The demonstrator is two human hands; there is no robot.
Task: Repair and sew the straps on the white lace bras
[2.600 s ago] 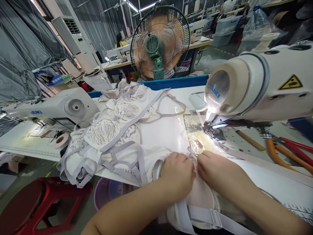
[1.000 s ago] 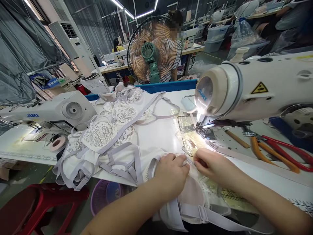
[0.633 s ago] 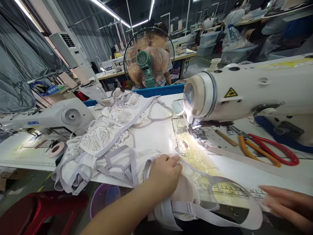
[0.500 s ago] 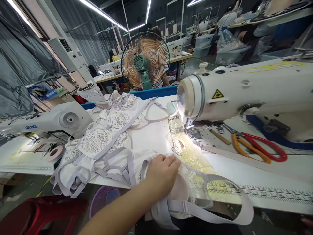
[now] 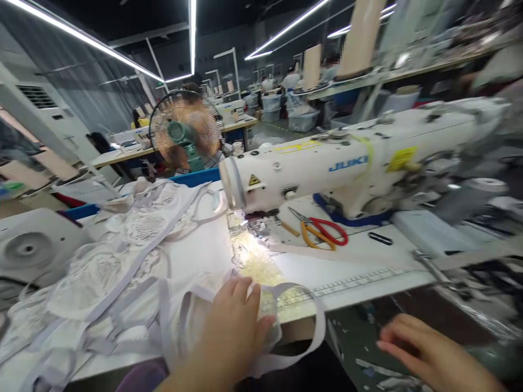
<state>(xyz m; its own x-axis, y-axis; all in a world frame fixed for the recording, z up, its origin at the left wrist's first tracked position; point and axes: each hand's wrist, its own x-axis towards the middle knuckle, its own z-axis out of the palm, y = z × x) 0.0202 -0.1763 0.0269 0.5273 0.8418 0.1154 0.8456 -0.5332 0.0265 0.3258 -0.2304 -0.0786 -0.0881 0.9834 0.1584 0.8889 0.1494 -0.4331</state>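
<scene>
At the table's front edge, my left hand (image 5: 235, 318) is closed on a white bra (image 5: 196, 305), its fingers over the fabric and part of the bra hidden under the palm. A pale grey strap (image 5: 321, 321) of it loops out to the right, over the edge. My right hand (image 5: 425, 348) is in the air at lower right, away from the table. Its fingers are loosely curled with a gap to the thumb, and nothing shows in them. More lace bras (image 5: 143, 226) are heaped on the left. Behind the left hand stands a white sewing machine (image 5: 302, 169), its lamp lit.
Scissors (image 5: 322, 231) with orange and red handles lie by the machine base, beside a small tan strip (image 5: 290, 228). Another machine (image 5: 36, 245) is at far left. A fan (image 5: 186, 133) stands behind the table. Scraps (image 5: 388, 370) lie on the floor at lower right.
The view has swung right, so the table and machine sit further left. My right hand has come into view at lower right. My left hand stays on the bra.
</scene>
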